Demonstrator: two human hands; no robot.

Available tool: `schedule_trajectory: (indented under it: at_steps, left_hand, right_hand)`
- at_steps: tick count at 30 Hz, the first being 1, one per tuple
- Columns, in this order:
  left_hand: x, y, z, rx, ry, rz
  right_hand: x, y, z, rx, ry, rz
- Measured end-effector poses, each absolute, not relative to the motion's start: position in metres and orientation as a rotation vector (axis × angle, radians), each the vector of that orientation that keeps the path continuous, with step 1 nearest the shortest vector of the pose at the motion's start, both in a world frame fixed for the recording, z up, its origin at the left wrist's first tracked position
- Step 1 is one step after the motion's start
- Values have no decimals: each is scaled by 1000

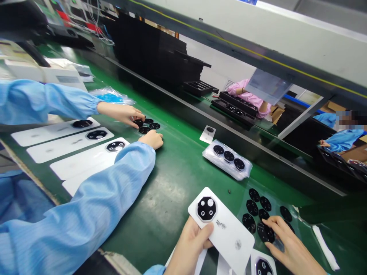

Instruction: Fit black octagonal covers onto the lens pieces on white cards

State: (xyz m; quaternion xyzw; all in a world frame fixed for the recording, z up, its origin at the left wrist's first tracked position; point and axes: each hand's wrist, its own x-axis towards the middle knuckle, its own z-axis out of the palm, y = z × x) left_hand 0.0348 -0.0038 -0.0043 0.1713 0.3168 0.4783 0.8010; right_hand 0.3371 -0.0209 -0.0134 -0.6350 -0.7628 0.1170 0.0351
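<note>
My left hand (pixel 193 242) is closed on a white phone back panel (pixel 229 233), thumb on top, tilted above the green bench. A black camera plate (pixel 206 209) with several round holes sits at the panel's upper end. At the right, my right hand (pixel 289 242) has thumb and forefinger at opposite edges of a black camera lens cover (pixel 265 232). More black lens covers (pixel 254 194) lie around it on a clear plastic sheet. Partly hidden below my hands, another white back panel (pixel 263 262) rests on the bench.
A co-worker's hands (pixel 123 114) reach over black lens covers (pixel 145 130) at the left, beside white back panels (pixel 70 142). A plastic-wrapped stack (pixel 228 160) lies mid-bench near a small white card (pixel 208 134). Black trays (pixel 235 110) stand beyond the rail. A white strip (pixel 325 247) lies right.
</note>
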Motion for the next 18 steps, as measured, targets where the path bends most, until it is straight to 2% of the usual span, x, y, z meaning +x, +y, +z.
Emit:
schedule_trajectory:
  at_steps: [18]
  left_hand:
    - [34, -6, -12, 399, 720, 1051]
  right_hand:
    - [340, -21, -13, -1936, -2421, 275]
